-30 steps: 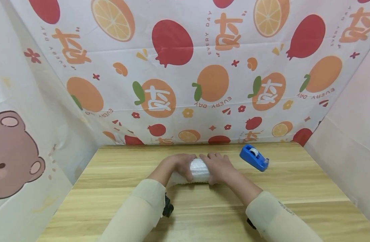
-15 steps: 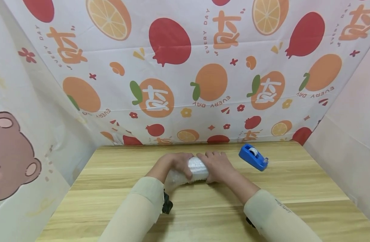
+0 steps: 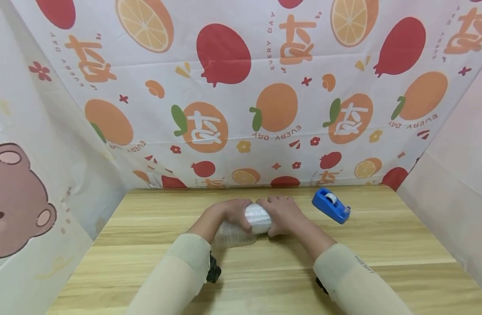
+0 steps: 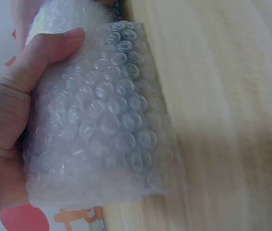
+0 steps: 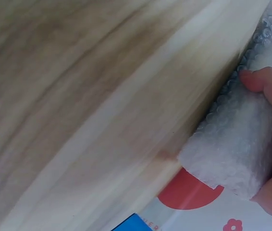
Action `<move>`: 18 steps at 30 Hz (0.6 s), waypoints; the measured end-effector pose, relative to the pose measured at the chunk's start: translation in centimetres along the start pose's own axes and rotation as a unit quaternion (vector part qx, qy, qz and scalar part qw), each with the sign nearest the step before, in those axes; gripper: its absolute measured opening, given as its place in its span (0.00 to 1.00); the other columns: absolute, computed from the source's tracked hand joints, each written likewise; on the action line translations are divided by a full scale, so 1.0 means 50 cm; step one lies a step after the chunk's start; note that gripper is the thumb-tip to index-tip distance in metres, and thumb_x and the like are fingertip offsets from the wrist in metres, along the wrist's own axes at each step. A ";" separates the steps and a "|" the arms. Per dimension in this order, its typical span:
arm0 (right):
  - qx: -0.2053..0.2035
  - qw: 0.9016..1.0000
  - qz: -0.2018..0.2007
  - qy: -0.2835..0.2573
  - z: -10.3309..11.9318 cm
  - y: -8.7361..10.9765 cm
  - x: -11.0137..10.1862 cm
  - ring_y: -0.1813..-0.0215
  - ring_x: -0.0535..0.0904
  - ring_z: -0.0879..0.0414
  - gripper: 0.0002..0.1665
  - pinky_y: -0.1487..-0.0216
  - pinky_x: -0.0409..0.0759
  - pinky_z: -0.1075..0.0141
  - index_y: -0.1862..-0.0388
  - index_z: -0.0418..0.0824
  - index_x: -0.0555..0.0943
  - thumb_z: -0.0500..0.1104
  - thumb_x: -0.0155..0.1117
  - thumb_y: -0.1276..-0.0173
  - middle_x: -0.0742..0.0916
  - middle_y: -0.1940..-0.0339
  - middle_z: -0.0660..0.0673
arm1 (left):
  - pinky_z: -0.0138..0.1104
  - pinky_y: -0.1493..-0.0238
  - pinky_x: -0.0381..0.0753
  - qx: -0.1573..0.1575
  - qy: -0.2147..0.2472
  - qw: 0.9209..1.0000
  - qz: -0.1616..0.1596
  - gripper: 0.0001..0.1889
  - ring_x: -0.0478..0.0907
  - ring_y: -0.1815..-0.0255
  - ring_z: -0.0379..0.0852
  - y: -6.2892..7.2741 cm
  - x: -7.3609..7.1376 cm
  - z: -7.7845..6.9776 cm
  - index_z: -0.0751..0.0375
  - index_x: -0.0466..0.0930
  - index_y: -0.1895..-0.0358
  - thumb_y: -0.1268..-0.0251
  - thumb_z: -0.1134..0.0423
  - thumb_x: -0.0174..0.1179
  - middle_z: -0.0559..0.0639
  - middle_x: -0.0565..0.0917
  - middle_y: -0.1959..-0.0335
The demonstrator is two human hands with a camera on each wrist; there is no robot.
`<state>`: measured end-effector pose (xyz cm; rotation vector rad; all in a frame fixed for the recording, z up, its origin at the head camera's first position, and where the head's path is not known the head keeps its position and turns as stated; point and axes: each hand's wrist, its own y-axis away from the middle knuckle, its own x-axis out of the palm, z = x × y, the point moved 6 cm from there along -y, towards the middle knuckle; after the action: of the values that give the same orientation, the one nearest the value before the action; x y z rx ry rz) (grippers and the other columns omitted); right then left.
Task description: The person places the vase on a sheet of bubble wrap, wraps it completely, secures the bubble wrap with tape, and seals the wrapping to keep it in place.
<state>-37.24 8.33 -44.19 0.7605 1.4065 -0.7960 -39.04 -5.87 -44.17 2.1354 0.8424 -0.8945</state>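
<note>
A roll of clear bubble wrap [image 3: 258, 219] lies across the middle of the table between both hands. My left hand [image 3: 236, 214] grips its left part, with the thumb pressed on the near side, as the left wrist view shows. A loose flap of the bubble wrap [image 4: 121, 110] hangs off the roll toward the tabletop. Round the right part curls my right hand [image 3: 282, 215]; its thumb lies along the bubbly surface in the right wrist view. Whatever may be inside the roll is hidden.
A blue tape dispenser [image 3: 331, 205] with a roll of tape stands on the wooden table [image 3: 272, 275], to the right of the right hand. Behind the table hangs a fruit-print cloth [image 3: 241, 100]. A bear-print cloth [image 3: 16, 201] covers the left side.
The loose flap of bubble wrap under the left hand now spreads further out toward the near side. Both hands keep their grip on the roll and have barely shifted.
</note>
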 end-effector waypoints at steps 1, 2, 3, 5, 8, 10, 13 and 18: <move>0.000 1.000 0.001 -0.001 -0.001 0.000 0.001 0.50 0.75 0.48 0.51 0.47 0.75 0.44 0.34 0.57 0.68 0.60 0.81 0.58 0.81 0.47 0.47 | 0.42 0.52 0.76 0.003 -0.005 1.000 -0.008 0.32 0.76 0.56 0.45 0.001 0.002 0.000 0.51 0.73 0.46 0.58 0.55 0.77 0.44 0.80 0.57; 0.000 1.000 0.003 -0.003 -0.001 0.000 0.001 0.50 0.75 0.48 0.51 0.47 0.75 0.44 0.34 0.58 0.68 0.60 0.81 0.58 0.81 0.47 0.47 | 0.42 0.52 0.76 0.007 -0.012 1.000 -0.017 0.32 0.76 0.57 0.45 0.002 0.004 -0.001 0.51 0.73 0.46 0.59 0.54 0.77 0.43 0.80 0.57; 0.000 1.000 0.005 -0.004 -0.001 -0.001 0.002 0.50 0.75 0.48 0.51 0.47 0.75 0.44 0.34 0.58 0.69 0.60 0.81 0.59 0.81 0.47 0.48 | 0.42 0.52 0.76 0.010 -0.023 0.999 -0.028 0.33 0.76 0.57 0.44 0.003 0.005 -0.002 0.51 0.74 0.45 0.59 0.54 0.78 0.43 0.80 0.57; 0.000 1.000 0.009 -0.009 -0.003 -0.001 0.002 0.50 0.75 0.49 0.51 0.47 0.75 0.44 0.34 0.58 0.69 0.59 0.82 0.59 0.81 0.47 0.48 | 0.41 0.54 0.76 0.014 -0.051 0.997 -0.051 0.36 0.76 0.58 0.43 0.007 0.008 -0.004 0.51 0.74 0.43 0.61 0.52 0.78 0.42 0.79 0.57; 0.000 1.000 0.015 -0.016 -0.004 -0.003 0.002 0.49 0.74 0.49 0.52 0.46 0.75 0.44 0.33 0.59 0.68 0.58 0.82 0.59 0.81 0.46 0.49 | 0.41 0.58 0.77 0.012 -0.097 0.992 -0.084 0.41 0.75 0.59 0.43 0.015 0.010 -0.010 0.50 0.73 0.39 0.63 0.48 0.78 0.43 0.79 0.57; 0.002 1.000 0.018 -0.019 -0.005 -0.005 0.001 0.49 0.74 0.49 0.52 0.46 0.75 0.44 0.33 0.59 0.68 0.58 0.82 0.59 0.81 0.46 0.49 | 0.41 0.59 0.77 0.009 -0.122 0.987 -0.099 0.43 0.75 0.59 0.43 0.021 0.011 -0.014 0.51 0.71 0.36 0.63 0.47 0.77 0.45 0.78 0.56; 0.003 1.000 0.022 -0.021 -0.004 -0.008 0.000 0.49 0.74 0.49 0.53 0.47 0.75 0.44 0.32 0.59 0.68 0.59 0.82 0.59 0.81 0.46 0.49 | 0.44 0.58 0.76 0.005 -0.161 0.980 -0.120 0.45 0.76 0.57 0.46 0.027 0.013 -0.018 0.51 0.69 0.34 0.62 0.46 0.77 0.48 0.78 0.53; 0.015 0.999 0.039 -0.030 -0.008 -0.013 0.001 0.51 0.75 0.50 0.54 0.46 0.75 0.46 0.32 0.60 0.69 0.59 0.83 0.60 0.81 0.47 0.50 | 0.49 0.57 0.78 0.010 -0.229 0.961 -0.155 0.47 0.78 0.54 0.53 0.032 0.021 -0.027 0.54 0.69 0.36 0.64 0.43 0.78 0.54 0.79 0.49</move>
<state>-38.01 8.30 -44.25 0.8024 1.3065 -0.7745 -36.80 -5.44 -43.75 1.7272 0.9326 -1.4915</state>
